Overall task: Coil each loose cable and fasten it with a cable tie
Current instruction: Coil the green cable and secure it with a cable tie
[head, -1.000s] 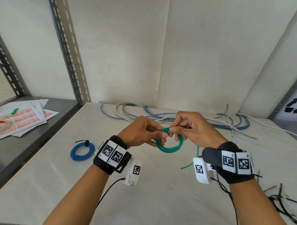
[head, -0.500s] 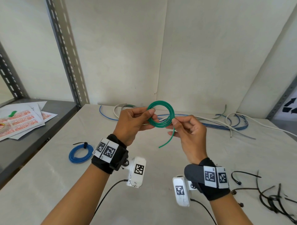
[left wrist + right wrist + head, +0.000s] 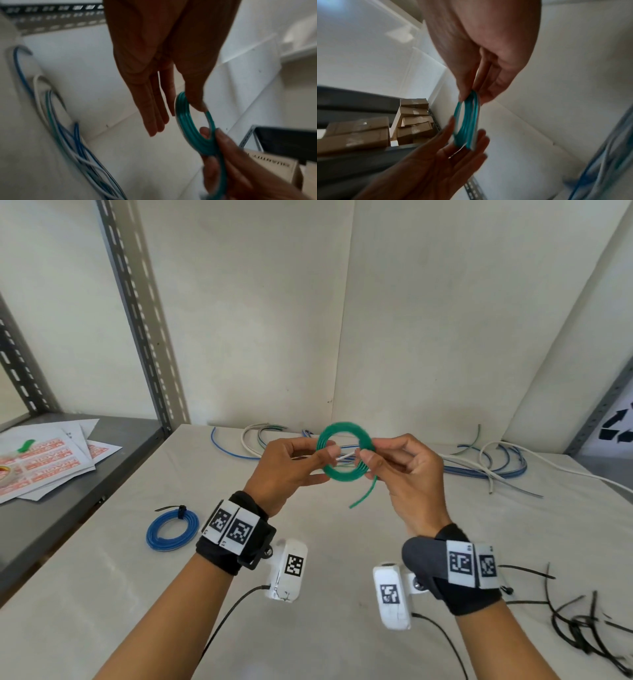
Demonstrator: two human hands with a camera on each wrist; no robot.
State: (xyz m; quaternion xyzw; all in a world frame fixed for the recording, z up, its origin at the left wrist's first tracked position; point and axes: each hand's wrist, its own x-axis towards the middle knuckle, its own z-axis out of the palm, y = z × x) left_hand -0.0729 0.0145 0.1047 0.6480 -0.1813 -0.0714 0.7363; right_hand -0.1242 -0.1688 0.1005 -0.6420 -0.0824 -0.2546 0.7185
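Observation:
A green cable coil [image 3: 344,474] is held upright above the white table [image 3: 342,542], with a short loose tail [image 3: 364,496] hanging from its lower right. My left hand [image 3: 327,455] pinches the coil's left side between thumb and fingers. My right hand [image 3: 368,457] pinches its right side. The left wrist view has the thumb on the coil [image 3: 188,132]. In the right wrist view the fingertips clamp the coil's [image 3: 467,121] top. A blue coil [image 3: 173,529] with a black tie lies on the table at the left.
Loose blue, white and green cables [image 3: 479,467] lie along the back wall. Several black cable ties [image 3: 582,628] are scattered at the right front. Papers [image 3: 41,467] lie on the grey shelf to the left, behind a metal upright [image 3: 137,320].
The green coil has risen from near the table to chest height. My right hand has shifted from under the coil to its right side, and the hands now grip opposite sides.

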